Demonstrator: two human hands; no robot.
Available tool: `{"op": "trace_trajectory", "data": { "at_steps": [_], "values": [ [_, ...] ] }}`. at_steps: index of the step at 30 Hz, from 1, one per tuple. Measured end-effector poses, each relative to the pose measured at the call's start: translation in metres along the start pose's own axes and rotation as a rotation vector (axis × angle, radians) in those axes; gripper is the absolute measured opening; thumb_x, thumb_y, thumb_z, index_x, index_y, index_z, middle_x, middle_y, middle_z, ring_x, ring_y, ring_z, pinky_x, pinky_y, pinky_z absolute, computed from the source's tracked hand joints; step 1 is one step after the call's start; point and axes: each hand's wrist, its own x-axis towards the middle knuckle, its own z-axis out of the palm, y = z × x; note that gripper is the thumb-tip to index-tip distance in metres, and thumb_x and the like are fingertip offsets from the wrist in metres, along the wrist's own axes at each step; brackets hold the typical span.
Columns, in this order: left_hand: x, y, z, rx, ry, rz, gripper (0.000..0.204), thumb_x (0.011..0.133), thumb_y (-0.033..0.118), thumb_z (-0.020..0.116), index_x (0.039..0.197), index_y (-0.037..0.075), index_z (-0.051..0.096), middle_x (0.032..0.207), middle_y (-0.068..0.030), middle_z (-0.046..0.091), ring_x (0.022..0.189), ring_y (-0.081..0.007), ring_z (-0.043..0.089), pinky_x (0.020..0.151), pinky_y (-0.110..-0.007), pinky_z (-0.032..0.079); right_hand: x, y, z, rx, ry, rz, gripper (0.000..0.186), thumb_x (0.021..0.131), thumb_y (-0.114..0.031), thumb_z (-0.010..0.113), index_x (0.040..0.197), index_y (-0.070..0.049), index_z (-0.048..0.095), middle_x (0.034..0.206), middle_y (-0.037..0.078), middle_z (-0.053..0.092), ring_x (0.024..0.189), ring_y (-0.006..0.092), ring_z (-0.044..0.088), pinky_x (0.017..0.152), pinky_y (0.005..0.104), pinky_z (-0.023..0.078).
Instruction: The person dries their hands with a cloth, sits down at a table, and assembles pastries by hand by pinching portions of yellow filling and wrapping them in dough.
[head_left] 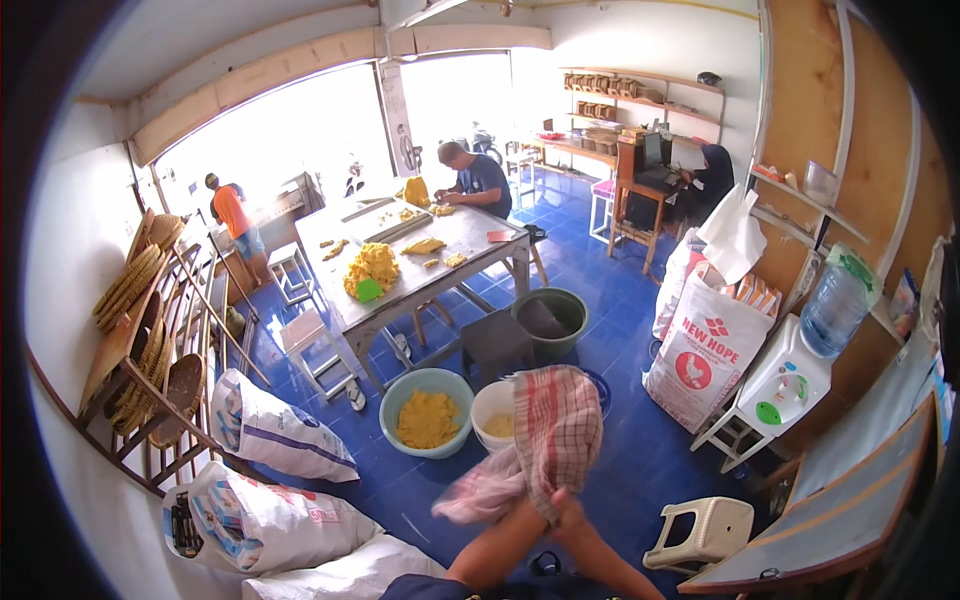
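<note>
Right fingers [566,508] grip checked cloth [560,420], five o'clock | left fingers: cloth-covered, state indeterminable | step, apparently: wiping | next move calls for keeping folds clear of white bucket [484,400], cloth's ten o'clock

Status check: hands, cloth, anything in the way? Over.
Right hand at checked cloth's lower end, grip unclear. Left hand hidden by the cloth. Cloth partly blocks view of white bucket.
</note>
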Motion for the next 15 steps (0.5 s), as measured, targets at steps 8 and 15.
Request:
{"op": "trace_trajectory", "data": {
  "at_steps": [8,15],
  "values": [
    [-0.057,0.008,0.004,-0.003,0.144,-0.15,0.055,0.095,0.022,0.072,0.141,0.0,0.052,0.139,-0.0166,0.06,0.131,-0.0248,0.057,0.113,-0.036,0.044,0.014,-0.04,0.038,0.735,-0.449,-0.102,0.048,0.101,-0.037,0.064,0.133,-0.001,0.061,0.126,0.018,0.069,0.11,0.0326,0.069,0.1,0.0491,0.056],
    [-0.064,0.058,-0.017,-0.314,-0.036,-0.06,0.047,0.089,0.015,0.078,0.13,0.001,0.061,0.121,-0.0078,0.068,0.112,-0.0164,0.064,0.102,-0.031,0.051,-0.009,-0.046,0.037,-0.859,0.384,-0.634,0.04,0.101,-0.026,0.063,0.135,-0.007,0.056,0.124,0.01,0.065,0.108,0.025,0.066,0.099,0.0379,0.053]
  ]
}}
